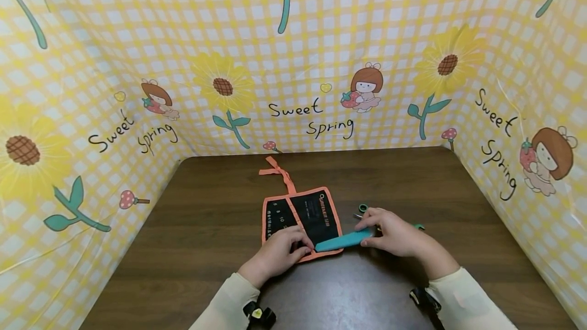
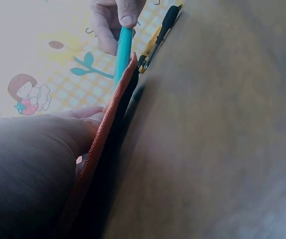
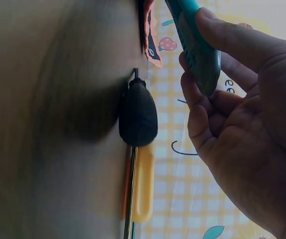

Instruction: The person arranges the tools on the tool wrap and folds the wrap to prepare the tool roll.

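Note:
A black tool pouch [image 1: 316, 213] with orange trim lies flat on the table, its tie strap [image 1: 277, 169] stretched away at the top. My left hand [image 1: 277, 253] pinches its near edge beside the orange divider; in the left wrist view that orange edge [image 2: 105, 122] is raised off the table. Between thumb and fingers, my right hand [image 1: 394, 230] holds a teal utility knife [image 1: 341, 241] by its right end. The knife's other end lies over the pouch's right compartment, close to my left fingertips. Whether its tip is inside the pocket I cannot tell.
A black-handled screwdriver [image 3: 139, 114] and a yellow handle [image 3: 143, 184] lie beside the pouch, under my right hand. A green ring handle [image 1: 363, 208] shows beyond that hand. Checked yellow cloth [image 1: 293, 65] walls in the brown table [image 1: 206, 192] on three sides.

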A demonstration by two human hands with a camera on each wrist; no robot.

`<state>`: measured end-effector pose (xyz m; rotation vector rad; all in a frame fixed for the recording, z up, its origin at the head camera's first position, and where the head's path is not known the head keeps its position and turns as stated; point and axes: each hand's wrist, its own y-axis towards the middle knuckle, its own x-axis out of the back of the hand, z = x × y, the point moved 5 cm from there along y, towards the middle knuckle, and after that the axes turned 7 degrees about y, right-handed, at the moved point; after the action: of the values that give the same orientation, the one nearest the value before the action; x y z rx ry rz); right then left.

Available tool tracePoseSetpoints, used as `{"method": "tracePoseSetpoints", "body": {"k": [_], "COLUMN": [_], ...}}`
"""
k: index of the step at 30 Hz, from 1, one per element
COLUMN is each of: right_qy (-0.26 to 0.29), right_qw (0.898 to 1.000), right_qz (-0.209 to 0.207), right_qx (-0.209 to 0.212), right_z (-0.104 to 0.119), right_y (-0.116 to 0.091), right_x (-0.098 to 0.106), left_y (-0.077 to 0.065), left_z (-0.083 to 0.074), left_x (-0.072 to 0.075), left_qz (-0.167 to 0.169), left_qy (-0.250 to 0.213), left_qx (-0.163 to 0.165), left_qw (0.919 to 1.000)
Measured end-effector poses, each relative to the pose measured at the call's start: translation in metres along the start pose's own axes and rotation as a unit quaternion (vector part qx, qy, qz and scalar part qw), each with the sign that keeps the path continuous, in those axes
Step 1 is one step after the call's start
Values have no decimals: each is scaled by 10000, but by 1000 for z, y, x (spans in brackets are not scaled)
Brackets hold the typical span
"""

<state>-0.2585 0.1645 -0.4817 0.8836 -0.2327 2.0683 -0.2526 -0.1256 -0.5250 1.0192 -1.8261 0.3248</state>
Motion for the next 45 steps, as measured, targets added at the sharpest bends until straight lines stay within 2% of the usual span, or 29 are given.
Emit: {"method": "tracePoseSetpoints", "body": {"k": [15,27,37,45], "right_qy": [-37,-127,-245,-479], "right_qw": [9998,9990,9981,9967], "right_qz": [183,377,544,656], "right_qx": [31,222,120,-89], "right_z": [6,13,16,18], "right_y": [5,7,9,11], "right_x": [-11,-21,-29,-36], "left_y": [-1,0,0,1], "left_z": [-3,-5,-4,-5], "left_x": [-2,0,-3,-4], "left_qz": [99,77,-75,-30], "left_qy": [14,6,-28,-120], "left_qx": [11,-60,-248,-269], "left_qw": [9999,10000,9997,9996]}}
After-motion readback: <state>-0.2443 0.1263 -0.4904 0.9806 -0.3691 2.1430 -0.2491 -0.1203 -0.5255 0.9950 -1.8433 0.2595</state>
